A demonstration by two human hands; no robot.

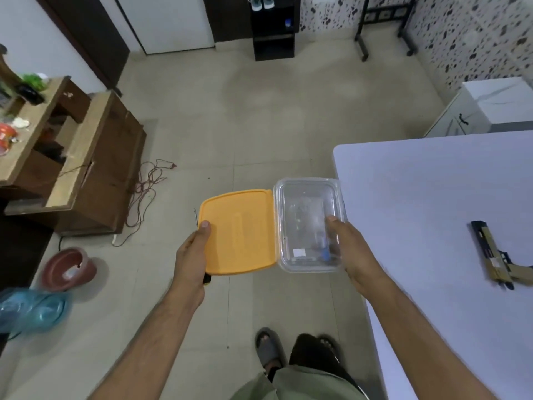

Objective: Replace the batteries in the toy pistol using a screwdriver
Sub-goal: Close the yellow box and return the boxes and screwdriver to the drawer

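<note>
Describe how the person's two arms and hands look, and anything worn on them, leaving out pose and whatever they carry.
Both forearms are bare, with no sleeves in view. The left hand and right hand wear no gloves, and no rings, watch or bands show.

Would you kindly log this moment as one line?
left hand: orange lid and screwdriver | right hand: clear container | toy pistol: on table

Right of the right hand [350, 249], bare counter [418, 197] is seen up to the toy pistol [496, 255]. Open floor [230, 125] is seen ahead of both hands.
</note>
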